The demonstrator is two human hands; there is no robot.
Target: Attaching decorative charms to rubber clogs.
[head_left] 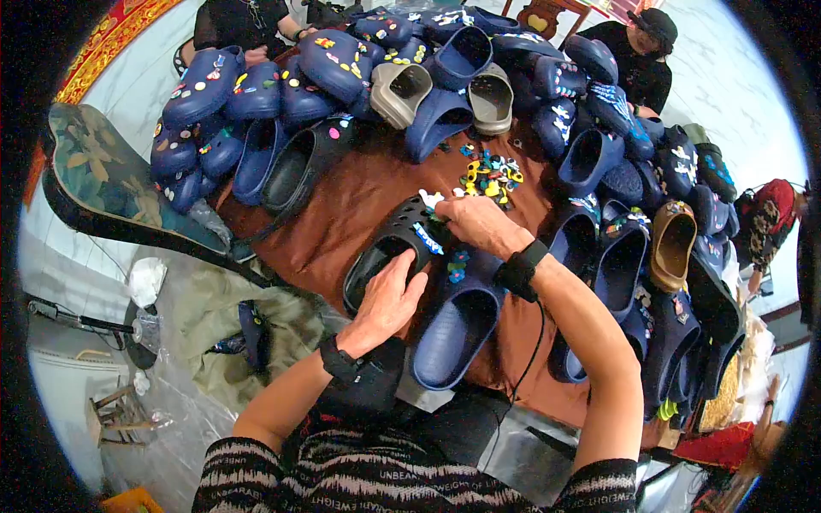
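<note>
- The left hand lies flat, fingers loosely spread, on the heel rim of a black clog, pressing it down against the brown table cover; it clasps nothing.
- The right hand curls over the toe of the same clog, fingertips pinched together on a small white charm at the clog's front edge (how tightly it is pinched cannot be told).
- The black clog sits near the middle of the table, just in front of the person, its opening turned toward them.
- One navy clog lies just beside it on the right, touching the right wrist.
- A heap of loose coloured charms, too many and too small to count, lies just beyond the right hand.
- Two grey clogs sit side by side among the navy ones at the far edge.
- One tan clog stands in the pile at the right.
- Each wrist wears one black band, two in all.
</note>
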